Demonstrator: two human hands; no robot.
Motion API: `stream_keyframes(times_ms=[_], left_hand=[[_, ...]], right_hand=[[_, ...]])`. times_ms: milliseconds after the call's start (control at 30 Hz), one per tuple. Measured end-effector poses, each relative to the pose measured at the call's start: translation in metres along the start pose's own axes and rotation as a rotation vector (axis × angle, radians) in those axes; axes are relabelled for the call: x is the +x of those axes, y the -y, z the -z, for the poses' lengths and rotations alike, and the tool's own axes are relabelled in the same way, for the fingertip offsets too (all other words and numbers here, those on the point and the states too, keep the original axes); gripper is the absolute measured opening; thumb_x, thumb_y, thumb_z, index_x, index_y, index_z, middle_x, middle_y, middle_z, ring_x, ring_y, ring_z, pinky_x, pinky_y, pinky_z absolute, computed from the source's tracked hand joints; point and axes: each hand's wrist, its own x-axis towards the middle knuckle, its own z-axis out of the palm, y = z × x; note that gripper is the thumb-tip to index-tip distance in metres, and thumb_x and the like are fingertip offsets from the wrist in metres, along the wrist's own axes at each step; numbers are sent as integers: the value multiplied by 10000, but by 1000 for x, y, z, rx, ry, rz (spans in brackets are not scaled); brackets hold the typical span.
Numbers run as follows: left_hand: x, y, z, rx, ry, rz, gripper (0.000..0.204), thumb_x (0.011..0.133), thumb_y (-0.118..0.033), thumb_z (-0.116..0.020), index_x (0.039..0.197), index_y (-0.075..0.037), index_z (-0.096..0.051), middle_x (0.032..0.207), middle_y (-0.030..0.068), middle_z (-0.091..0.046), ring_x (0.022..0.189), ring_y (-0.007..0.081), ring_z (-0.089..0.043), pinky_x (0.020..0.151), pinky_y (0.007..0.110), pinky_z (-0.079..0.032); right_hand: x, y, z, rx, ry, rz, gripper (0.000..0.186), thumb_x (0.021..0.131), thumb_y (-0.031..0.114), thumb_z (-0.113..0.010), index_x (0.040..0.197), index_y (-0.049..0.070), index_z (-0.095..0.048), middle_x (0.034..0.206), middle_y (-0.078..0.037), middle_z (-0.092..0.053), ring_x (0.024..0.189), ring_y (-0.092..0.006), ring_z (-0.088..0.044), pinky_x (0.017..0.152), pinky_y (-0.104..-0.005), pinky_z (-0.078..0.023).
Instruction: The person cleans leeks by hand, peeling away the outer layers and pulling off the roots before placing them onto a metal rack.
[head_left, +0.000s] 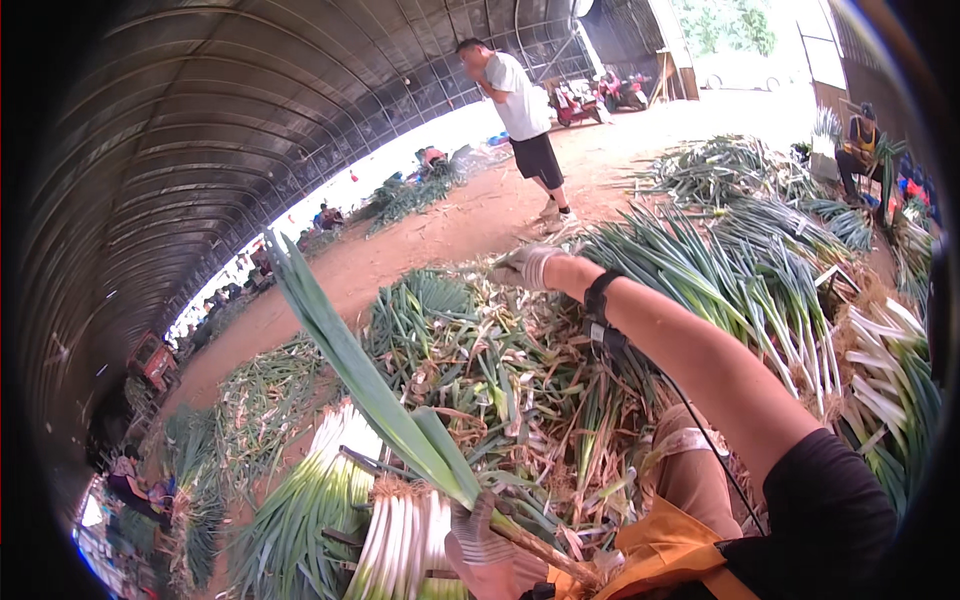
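Note:
My left hand, in a striped work glove, is closed around a leek near my lap. Its long green leaves point up and to the left, and its stalk runs down to the right, toward my orange apron. My right arm is stretched far forward over a heap of leek trimmings. The gloved right hand at its end has its fingers extended, with nothing visible in them. A bundle of leeks with white stalks lies on a dark rack just left of my left hand.
More leeks lie at the left, and large piles spread to the right. Ahead, a person stands on the dirt floor. Another person sits at the far right. Scooters are parked near the tunnel's opening.

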Motion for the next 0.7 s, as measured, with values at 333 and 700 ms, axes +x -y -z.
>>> stream_keyframes(times_ms=[333, 700], left_hand=[[16, 18, 18, -31, -98, 41, 141, 757, -38, -567, 859, 6, -480, 599, 95, -492, 497, 191, -494, 477, 312, -438], [-2, 5, 10, -114, -109, 6, 126, 768, -31, -558, 862, 10, -485, 615, 92, -499, 537, 192, -509, 491, 316, -448]], right_hand=[[23, 56, 172, -292, -117, -147, 663, 817, 621, -302, 1104, 84, -563, 1087, -151, -571, 1014, -313, -536, 870, -401, -404], [2, 77, 171, -306, -50, -216, 712, 801, 638, -242, 1117, 85, -560, 1122, -150, -554, 1049, -308, -513, 918, -391, -361]])
